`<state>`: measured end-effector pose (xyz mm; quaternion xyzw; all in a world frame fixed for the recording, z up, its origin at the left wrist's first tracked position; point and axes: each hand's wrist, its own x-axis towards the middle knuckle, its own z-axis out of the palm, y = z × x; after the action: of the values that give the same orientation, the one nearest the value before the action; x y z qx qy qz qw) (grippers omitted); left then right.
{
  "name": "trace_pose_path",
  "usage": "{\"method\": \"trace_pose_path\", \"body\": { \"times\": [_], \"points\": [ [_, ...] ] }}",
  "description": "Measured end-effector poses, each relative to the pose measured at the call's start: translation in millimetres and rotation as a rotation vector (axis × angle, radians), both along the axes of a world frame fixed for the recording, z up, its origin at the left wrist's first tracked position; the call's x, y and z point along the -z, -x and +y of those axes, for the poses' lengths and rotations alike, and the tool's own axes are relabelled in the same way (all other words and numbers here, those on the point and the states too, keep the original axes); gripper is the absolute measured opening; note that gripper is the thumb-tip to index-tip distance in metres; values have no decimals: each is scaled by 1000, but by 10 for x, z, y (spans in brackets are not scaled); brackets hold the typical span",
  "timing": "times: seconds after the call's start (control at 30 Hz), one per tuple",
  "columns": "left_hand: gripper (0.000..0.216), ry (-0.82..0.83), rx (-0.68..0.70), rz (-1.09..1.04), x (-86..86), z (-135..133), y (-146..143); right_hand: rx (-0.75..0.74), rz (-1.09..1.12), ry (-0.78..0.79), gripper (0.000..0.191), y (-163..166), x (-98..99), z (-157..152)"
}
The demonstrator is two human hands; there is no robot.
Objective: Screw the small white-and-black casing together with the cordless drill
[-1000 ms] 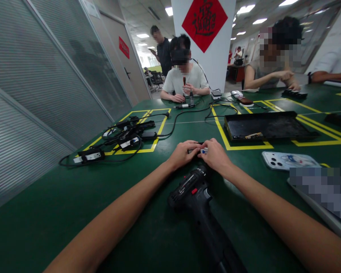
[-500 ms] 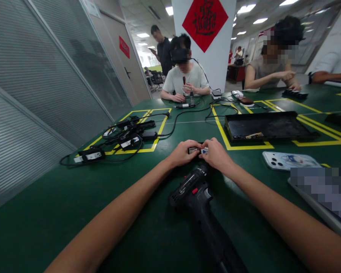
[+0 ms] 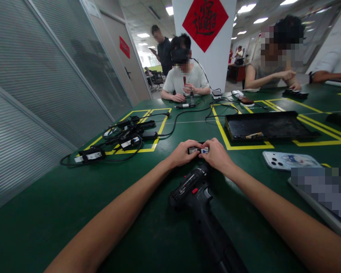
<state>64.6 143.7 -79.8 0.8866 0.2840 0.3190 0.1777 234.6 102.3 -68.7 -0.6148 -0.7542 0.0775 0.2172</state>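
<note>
Straight ahead, my left hand (image 3: 184, 153) and my right hand (image 3: 217, 154) close on the two ends of a small black power adapter (image 3: 205, 150) with a white and blue label. My fingertips and thumbs meet near its middle, so much of it is hidden. Just below my hands, a black cordless drill (image 3: 191, 187) with a red switch lies on its side, its chuck end close to my right wrist. Neither hand grips the drill.
On the green table (image 3: 142, 227), similar black adapters with cables (image 3: 127, 132) are heaped at left. A black tray (image 3: 268, 127) sits at right, beyond a phone (image 3: 291, 160) and a grey-edged device (image 3: 321, 204). Co-workers sit opposite; one holds a red-handled screwdriver (image 3: 184, 80).
</note>
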Motion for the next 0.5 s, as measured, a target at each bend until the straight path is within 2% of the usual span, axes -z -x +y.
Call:
{"method": "trace_pose_path", "body": {
  "times": [0.37,0.5],
  "points": [
    [25,16,1,4,-27,-8,-8,29,-24,18,26,46,22,21],
    [26,-4,-10,13,-8,-24,-7,-9,-46,38,28,6,-88,-38]
  ]
}}
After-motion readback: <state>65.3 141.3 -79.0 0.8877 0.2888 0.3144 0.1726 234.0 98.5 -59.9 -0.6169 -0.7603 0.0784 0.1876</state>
